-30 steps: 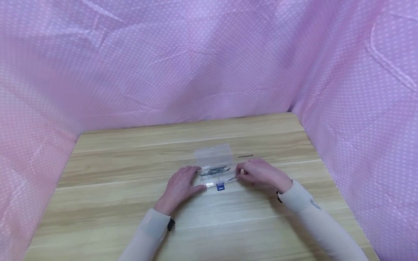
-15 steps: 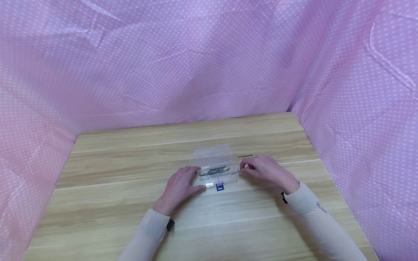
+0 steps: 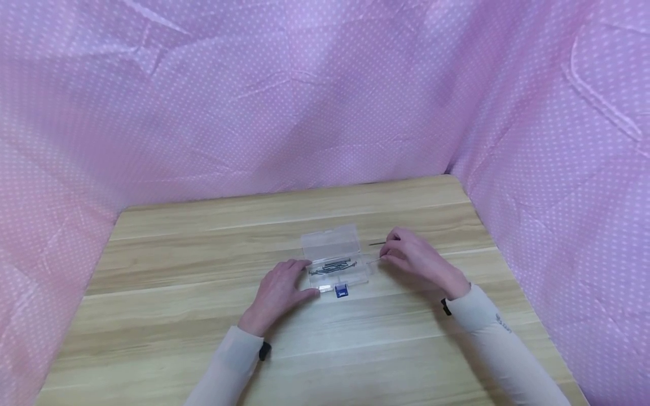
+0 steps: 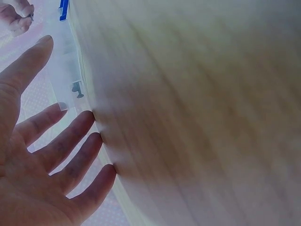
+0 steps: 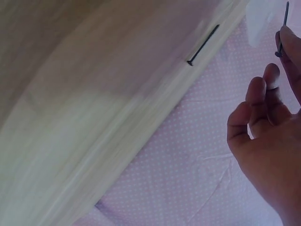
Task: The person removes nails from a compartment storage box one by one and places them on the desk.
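Observation:
A small clear plastic box point(image 3: 359, 276) lies on the table with its lid point(image 3: 330, 242) folded back. Several metal nails point(image 3: 334, 267) lie inside it, and a blue latch point(image 3: 341, 290) is at its front. My left hand point(image 3: 276, 293) holds the box's left end, thumb at the front edge and index finger at the back; the other fingertips touch the table in the left wrist view. To the right of the box, my right hand point(image 3: 418, 256) pinches one nail point(image 5: 286, 14) between thumb and index finger. Another nail point(image 5: 203, 44) lies loose on the table beside that hand.
The wooden table point(image 3: 178, 254) has light grain and rounded corners at the back. Pink dotted cloth point(image 3: 279, 113) hangs behind it and on both sides.
My right hand has lifted away from the box's right end, moving right and back with the nail. It now partly covers the loose nail. The left hand and the box stay in place.

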Available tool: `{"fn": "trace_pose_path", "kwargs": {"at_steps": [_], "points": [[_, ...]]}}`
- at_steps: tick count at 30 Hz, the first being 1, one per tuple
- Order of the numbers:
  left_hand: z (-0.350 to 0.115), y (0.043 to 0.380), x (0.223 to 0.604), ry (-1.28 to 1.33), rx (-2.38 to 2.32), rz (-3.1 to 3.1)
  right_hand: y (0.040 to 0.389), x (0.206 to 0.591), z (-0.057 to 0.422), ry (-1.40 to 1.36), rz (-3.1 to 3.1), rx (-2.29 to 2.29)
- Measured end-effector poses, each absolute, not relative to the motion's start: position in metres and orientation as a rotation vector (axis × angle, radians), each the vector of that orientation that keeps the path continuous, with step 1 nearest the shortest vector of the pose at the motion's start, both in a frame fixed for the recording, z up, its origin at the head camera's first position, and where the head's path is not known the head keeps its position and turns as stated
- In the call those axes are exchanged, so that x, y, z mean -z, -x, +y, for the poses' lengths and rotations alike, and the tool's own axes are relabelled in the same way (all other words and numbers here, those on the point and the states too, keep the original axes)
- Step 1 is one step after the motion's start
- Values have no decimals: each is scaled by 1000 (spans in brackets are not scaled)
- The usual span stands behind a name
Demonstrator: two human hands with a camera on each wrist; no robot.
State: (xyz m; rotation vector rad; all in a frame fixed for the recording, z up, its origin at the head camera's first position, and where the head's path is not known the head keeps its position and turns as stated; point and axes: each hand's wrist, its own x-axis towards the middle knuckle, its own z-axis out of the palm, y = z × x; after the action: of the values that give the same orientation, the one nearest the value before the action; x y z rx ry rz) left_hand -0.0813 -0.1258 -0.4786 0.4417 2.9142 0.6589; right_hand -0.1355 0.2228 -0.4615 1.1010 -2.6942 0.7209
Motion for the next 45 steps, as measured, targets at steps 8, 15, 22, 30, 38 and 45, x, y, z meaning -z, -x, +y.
{"fn": "trace_pose_path", "kwargs": {"at_steps": [8,15,22,30,38,45], "points": [[-125,81,478,-445,-654,2910,139,466,230,-1008,-2693,-693],[-125,81,479,-442,-659,2915,145,468,235,-943,-2709,-676],[-126,80,480,-452,-662,2923,150,468,236,-866,-2768,-664],[-126,81,481,-449,-667,2922,156,471,235,-799,-2847,-643],[-125,81,477,-443,-692,2914,165,472,232,-763,-2933,-636],[-125,81,477,-448,-682,2913,167,477,231,-743,-2988,-610]]}}
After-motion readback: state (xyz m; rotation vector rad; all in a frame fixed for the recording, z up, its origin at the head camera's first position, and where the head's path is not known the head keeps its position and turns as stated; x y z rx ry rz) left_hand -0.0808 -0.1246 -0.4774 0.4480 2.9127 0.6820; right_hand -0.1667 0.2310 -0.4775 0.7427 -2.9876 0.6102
